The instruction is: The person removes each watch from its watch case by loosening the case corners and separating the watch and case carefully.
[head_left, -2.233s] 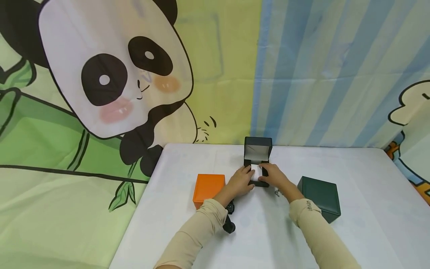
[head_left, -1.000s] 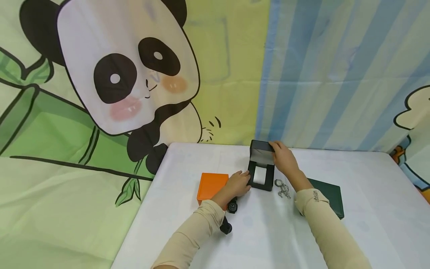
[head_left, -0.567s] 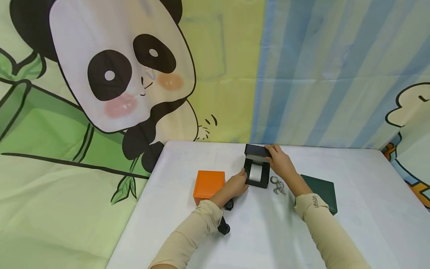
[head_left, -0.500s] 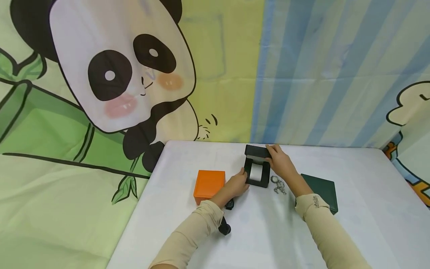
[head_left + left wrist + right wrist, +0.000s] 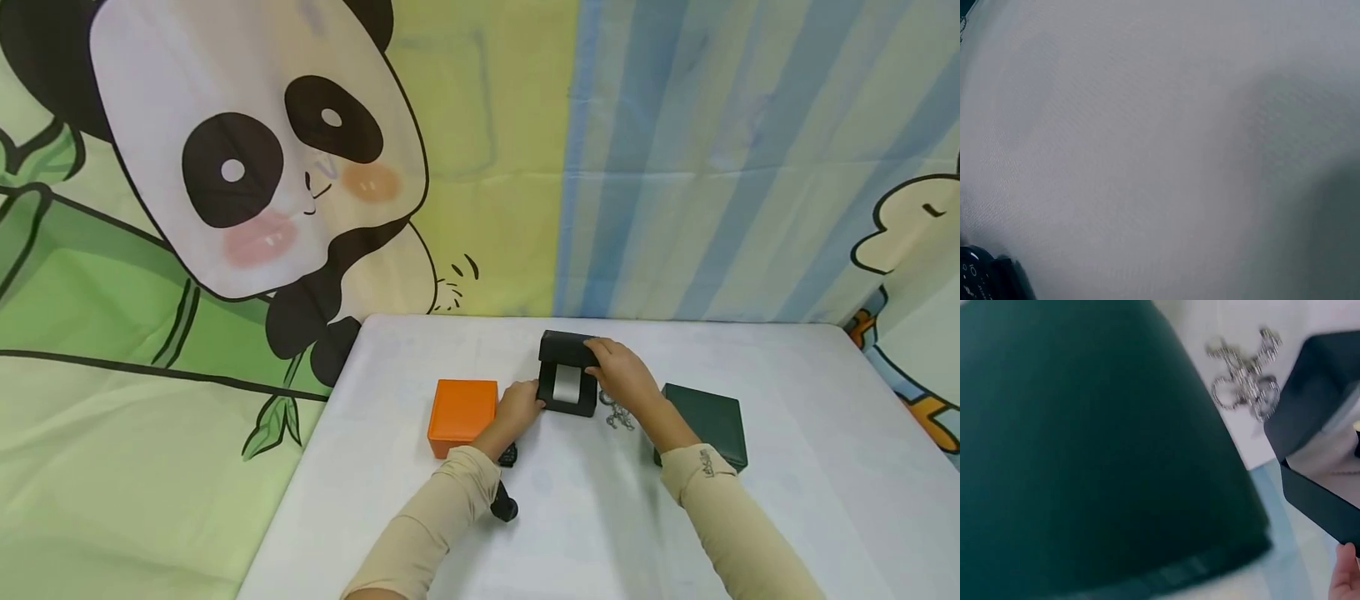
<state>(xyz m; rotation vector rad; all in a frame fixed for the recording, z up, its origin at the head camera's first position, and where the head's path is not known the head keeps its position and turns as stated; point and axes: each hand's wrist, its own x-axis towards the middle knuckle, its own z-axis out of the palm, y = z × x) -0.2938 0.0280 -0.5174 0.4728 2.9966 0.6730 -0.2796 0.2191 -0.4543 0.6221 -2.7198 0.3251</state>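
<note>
A small black hinged box (image 5: 567,398) with a white cushion inside stands near the table's far edge, its lid (image 5: 564,347) tilted partly down. My right hand (image 5: 621,375) grips the lid's right end; in the right wrist view a fingertip (image 5: 1345,569) lies at its rim. At the box's left side my left hand (image 5: 519,407) holds the base, some fingers hidden behind it. Just right of the box lies a silver chain (image 5: 619,415) with a round piece, partly covered by the right hand.
An orange box (image 5: 462,415) stands left of my left hand. Under that forearm lies a black watch (image 5: 507,455), its strap (image 5: 504,507) partly hidden. A dark green box (image 5: 708,425) sits beneath the right forearm. A printed curtain (image 5: 487,167) hangs behind the white table (image 5: 570,525).
My right hand has moved from inside the box to the lid and tipped it forward and down. The left hand has shifted to the box's left side.
</note>
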